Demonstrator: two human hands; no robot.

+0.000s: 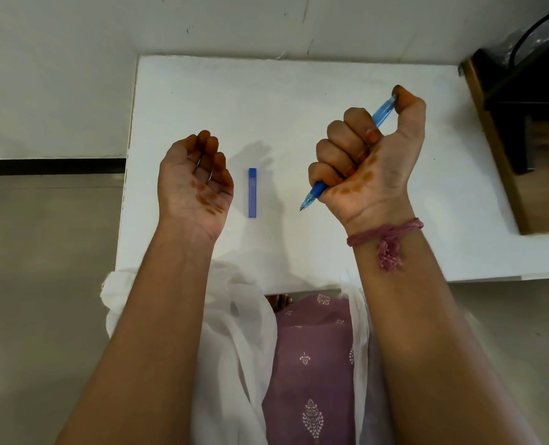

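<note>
Gripping a blue pen (382,115) fist-style

I see the right hand (366,162), right of centre, curled tight round the blue pen. Its long axis runs diagonally, tip pointing lower left. The left hand (194,181), palm up, is loosely curled and empty.

Translucent blue pen (382,113), tilted, tip lower-left

open white tabletop (298,91) runs along the far edge and the far left corner, wide enough for a hand to pass. at the middle a slim blue bar (252,192) lies flat between the left hand (192,181) and the right hand (367,155), a gap on each side. the blue pen (314,192) narrows the right-side gap. a brown wooden unit (539,203) blocks the right edge.
</note>
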